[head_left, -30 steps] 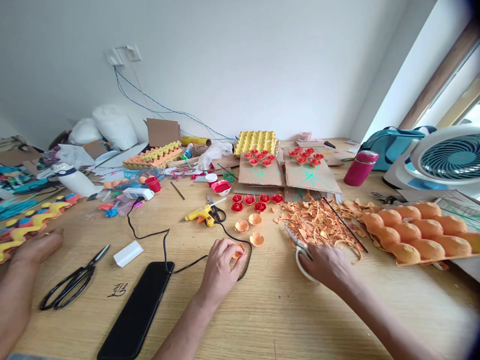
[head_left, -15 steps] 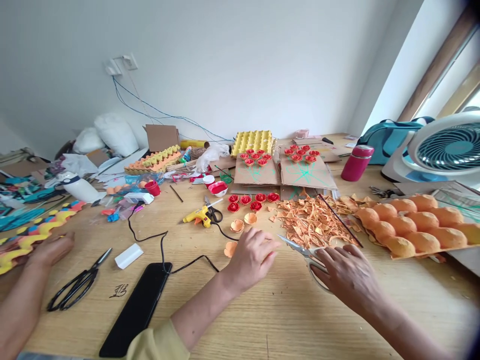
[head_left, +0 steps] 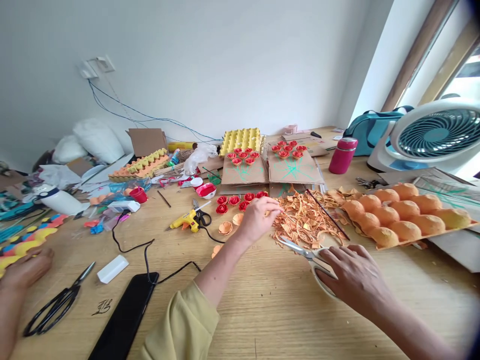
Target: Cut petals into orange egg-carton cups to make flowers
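Observation:
My right hand (head_left: 354, 272) grips a pair of scissors (head_left: 313, 262) with pale handles, the blades pointing left toward a heap of orange egg-carton scraps (head_left: 305, 220). My left hand (head_left: 258, 220) hovers at the heap's left edge, thumb and fingers pinched together; whatever is between them, if anything, cannot be made out. Beneath and beside my left forearm lie orange petal cups, among them a nested one (head_left: 225, 228) and one partly hidden by the arm (head_left: 216, 250). Several red paper roses (head_left: 222, 208) sit behind them.
A yellow glue gun (head_left: 185, 220) with a black cord lies left of the cups. Black scissors (head_left: 60, 302) and a phone (head_left: 123, 315) are nearer. Another person's hand (head_left: 32, 267) rests far left by a painted carton strip. An orange egg tray (head_left: 407, 215) and a fan (head_left: 435, 135) stand right.
My left hand has let go of an orange petal cup and moved right and away, to the scraps. My right hand has lifted the scissors slightly off to the right. The view has shifted right.

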The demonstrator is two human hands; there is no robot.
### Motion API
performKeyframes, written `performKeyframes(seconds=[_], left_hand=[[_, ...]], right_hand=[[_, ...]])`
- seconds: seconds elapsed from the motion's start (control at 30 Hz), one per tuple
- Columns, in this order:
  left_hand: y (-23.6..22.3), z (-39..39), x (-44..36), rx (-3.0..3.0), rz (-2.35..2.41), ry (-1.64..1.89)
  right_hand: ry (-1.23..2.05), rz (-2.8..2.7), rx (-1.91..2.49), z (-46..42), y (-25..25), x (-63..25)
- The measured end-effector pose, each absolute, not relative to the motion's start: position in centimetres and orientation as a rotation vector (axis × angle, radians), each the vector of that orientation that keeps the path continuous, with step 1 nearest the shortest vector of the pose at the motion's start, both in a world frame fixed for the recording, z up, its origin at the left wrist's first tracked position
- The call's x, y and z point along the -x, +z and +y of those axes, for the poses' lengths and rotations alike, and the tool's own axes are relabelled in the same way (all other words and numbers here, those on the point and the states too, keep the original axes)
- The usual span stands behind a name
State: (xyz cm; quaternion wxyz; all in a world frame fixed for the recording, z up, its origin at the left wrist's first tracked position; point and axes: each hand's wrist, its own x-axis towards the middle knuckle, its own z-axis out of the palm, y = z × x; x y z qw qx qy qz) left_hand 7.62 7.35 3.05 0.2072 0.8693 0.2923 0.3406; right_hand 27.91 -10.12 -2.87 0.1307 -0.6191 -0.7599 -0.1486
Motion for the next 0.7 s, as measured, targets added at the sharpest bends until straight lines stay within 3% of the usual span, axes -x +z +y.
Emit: performKeyframes(seconds=[0.27,0.5,0.7], left_hand=[[1.3,6.5,2.8,-2.562,1.106,0.706],[-0.9,4.4,2.1,-2.759,1.259,0.462],[-1.5,4.5,2.5,-2.721,1.215,0.526]], right_hand=[[-0.229,-2.108,1.810,-7.7,-2.4,-27.5],[-0.178,-2.089,1.700,-5.6,0.7,-23.7],[-0.107,-2.037,1.655,-4.7,0.0,-22.7]])
